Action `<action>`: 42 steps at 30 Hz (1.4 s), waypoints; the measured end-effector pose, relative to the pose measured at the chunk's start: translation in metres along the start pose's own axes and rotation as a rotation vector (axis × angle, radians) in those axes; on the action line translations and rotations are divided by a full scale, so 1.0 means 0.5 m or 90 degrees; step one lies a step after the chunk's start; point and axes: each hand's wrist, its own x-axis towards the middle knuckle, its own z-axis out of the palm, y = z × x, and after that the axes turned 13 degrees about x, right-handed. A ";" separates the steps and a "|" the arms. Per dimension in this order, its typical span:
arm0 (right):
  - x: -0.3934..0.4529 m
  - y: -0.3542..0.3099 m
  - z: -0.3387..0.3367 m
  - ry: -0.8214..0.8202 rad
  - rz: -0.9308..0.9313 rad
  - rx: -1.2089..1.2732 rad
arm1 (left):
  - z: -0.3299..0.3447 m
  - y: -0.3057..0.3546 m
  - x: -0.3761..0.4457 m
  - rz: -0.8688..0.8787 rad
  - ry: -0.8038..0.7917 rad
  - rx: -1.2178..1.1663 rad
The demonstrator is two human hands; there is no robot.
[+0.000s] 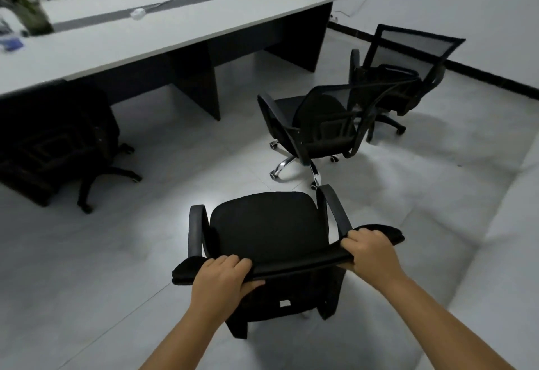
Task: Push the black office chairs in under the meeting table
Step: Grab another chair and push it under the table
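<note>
- gripping the top edge of the nearest chair's (267, 232) backrest, left hand (221, 277) and right hand (372, 253) both curl closed around it.
- chair stands on the floor (116, 253), well apart from the counter (163, 34).
- two more chairs (318, 124) (405, 77) stand farther right.

No readable text; white tag (285, 303) on chair back blank.

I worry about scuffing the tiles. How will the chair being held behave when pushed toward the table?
The held chair probably rolls easily, if it has casters like its neighbour. Both hands, left and right, grip the backrest top, so it may swivel or tip slightly. The tile floor looks smooth.
</note>
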 end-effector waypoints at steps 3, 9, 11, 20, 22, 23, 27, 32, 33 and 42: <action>0.060 0.031 0.018 0.007 -0.035 0.016 | 0.019 -0.018 0.036 -0.029 0.044 0.017; 0.191 0.080 0.074 0.046 -0.098 0.050 | 0.059 -0.082 0.117 -0.063 0.071 0.037; 0.239 0.093 0.094 0.066 -0.117 0.061 | 0.069 -0.107 0.148 -0.074 0.077 0.050; 0.460 0.143 0.177 0.047 -0.182 0.093 | 0.124 -0.228 0.278 -0.115 0.063 0.100; 0.501 0.158 0.189 0.041 -0.195 0.099 | 0.135 -0.249 0.310 -0.120 0.049 0.103; 0.523 0.165 0.196 0.039 -0.204 0.100 | 0.142 -0.260 0.325 -0.126 0.047 0.103; 0.609 0.206 0.223 0.029 -0.243 0.098 | 0.181 -0.294 0.390 -0.147 0.042 0.101; 0.717 0.298 0.253 0.074 -0.265 0.093 | 0.219 -0.311 0.523 -0.190 0.028 0.115; 0.740 0.317 0.258 0.084 -0.270 0.089 | 0.226 -0.313 0.550 -0.202 0.021 0.117; 0.896 0.400 0.321 0.080 -0.322 0.113 | 0.291 -0.340 0.651 -0.261 0.078 0.149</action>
